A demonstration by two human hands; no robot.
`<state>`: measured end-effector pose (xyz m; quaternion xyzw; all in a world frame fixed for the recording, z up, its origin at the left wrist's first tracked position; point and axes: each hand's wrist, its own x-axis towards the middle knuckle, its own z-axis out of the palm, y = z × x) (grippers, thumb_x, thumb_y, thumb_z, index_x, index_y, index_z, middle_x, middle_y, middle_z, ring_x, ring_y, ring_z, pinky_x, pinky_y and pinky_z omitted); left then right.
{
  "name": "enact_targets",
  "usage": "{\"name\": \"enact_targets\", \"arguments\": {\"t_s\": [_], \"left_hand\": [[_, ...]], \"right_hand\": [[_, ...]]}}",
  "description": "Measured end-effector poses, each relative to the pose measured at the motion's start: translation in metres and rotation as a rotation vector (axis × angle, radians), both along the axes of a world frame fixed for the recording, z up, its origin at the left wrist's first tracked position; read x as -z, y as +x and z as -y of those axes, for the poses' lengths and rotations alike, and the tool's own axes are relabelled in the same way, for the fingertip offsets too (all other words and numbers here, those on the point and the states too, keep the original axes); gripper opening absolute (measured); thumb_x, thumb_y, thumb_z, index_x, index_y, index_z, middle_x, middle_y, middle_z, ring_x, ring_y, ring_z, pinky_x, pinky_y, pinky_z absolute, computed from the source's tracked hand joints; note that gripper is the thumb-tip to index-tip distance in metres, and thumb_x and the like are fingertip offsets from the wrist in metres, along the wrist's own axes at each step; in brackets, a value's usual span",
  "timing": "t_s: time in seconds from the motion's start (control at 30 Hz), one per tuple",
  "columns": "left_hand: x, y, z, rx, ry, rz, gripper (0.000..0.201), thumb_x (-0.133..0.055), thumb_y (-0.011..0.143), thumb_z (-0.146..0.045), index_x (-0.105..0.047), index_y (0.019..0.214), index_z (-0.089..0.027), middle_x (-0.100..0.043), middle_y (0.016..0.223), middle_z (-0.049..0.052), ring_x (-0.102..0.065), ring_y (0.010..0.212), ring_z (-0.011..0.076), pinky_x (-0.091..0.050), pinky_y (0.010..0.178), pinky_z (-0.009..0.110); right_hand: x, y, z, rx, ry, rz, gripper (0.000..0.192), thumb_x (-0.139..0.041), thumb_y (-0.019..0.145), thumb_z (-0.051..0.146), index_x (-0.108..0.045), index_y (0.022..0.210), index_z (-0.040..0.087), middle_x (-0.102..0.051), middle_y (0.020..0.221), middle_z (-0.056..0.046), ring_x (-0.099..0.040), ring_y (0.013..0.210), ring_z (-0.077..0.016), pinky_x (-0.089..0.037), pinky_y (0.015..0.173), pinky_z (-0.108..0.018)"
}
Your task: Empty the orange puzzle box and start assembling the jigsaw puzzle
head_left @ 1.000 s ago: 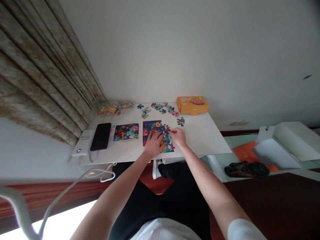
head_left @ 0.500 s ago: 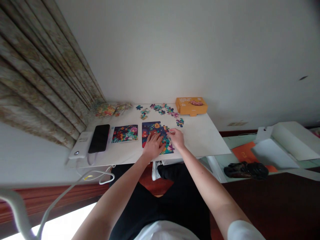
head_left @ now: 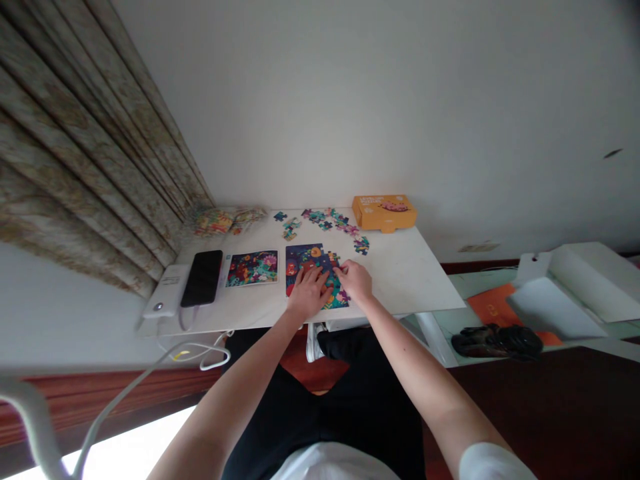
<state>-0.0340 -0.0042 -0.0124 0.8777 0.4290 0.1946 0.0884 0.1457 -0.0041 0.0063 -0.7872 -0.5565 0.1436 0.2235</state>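
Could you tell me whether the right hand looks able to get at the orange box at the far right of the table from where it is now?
Probably yes. The right hand rests on the partly built puzzle, and only bare tabletop and a few loose pieces lie between it and the orange box; nothing blocks the way.

The white rectangular worktop [head_left: 400,273] carries a partly assembled colourful puzzle [head_left: 310,257] at its near edge, a colourful reference card [head_left: 253,267] beside it, loose pieces [head_left: 330,220] and an orange cardboard box [head_left: 384,211] along the far edge, and a black phone [head_left: 203,277] near the left edge.

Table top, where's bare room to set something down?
The widest bare patch of the white table is its right part, below the orange box and right of the right hand. A narrow strip runs along the near edge under the picture card. The loose pieces crowd the back.
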Motion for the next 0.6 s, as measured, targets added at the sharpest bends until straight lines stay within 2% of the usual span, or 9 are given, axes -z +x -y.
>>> {"name": "enact_targets", "arguments": {"t_s": [0.2,0.33,0.5,0.6], "left_hand": [[-0.001,0.001,0.001,-0.003,0.006,-0.011,0.044,-0.057,0.101,-0.038,-0.064,0.143,-0.025,-0.059,0.151,0.014,-0.052,0.142,0.0330,-0.030,0.127,0.059],[-0.003,0.002,0.003,0.002,0.023,-0.041,0.045,-0.054,0.102,-0.037,-0.062,0.144,-0.024,-0.059,0.151,0.015,-0.051,0.143,0.0336,-0.030,0.126,0.060],[-0.003,0.002,0.004,0.000,0.045,-0.037,0.045,-0.055,0.102,-0.037,-0.063,0.143,-0.021,-0.059,0.151,0.015,-0.052,0.143,0.0344,-0.031,0.125,0.061],[-0.003,0.001,0.004,-0.015,0.061,-0.010,0.043,-0.056,0.102,-0.036,-0.064,0.141,-0.021,-0.064,0.145,0.014,-0.057,0.138,0.0317,-0.034,0.125,0.057]], "right_hand": [[-0.003,-0.002,0.003,-0.024,0.010,0.051,0.021,-0.066,0.097,0.044,-0.073,0.091,0.025,-0.075,0.093,-0.009,-0.070,0.084,-0.0243,-0.046,0.072,-0.032],[-0.001,0.001,0.006,-0.046,0.093,0.115,0.022,-0.067,0.097,0.042,-0.074,0.106,0.024,-0.073,0.106,-0.012,-0.067,0.098,-0.0280,-0.050,0.080,-0.035],[0.010,0.007,0.006,-0.337,0.246,0.108,0.025,-0.062,0.098,0.026,-0.075,0.120,0.024,-0.071,0.132,-0.011,-0.060,0.124,-0.0292,-0.047,0.102,-0.042],[0.020,0.009,0.005,-0.412,0.261,0.090,0.027,-0.059,0.100,0.022,-0.076,0.120,0.027,-0.069,0.141,-0.007,-0.059,0.131,-0.0290,-0.045,0.107,-0.047]]}}
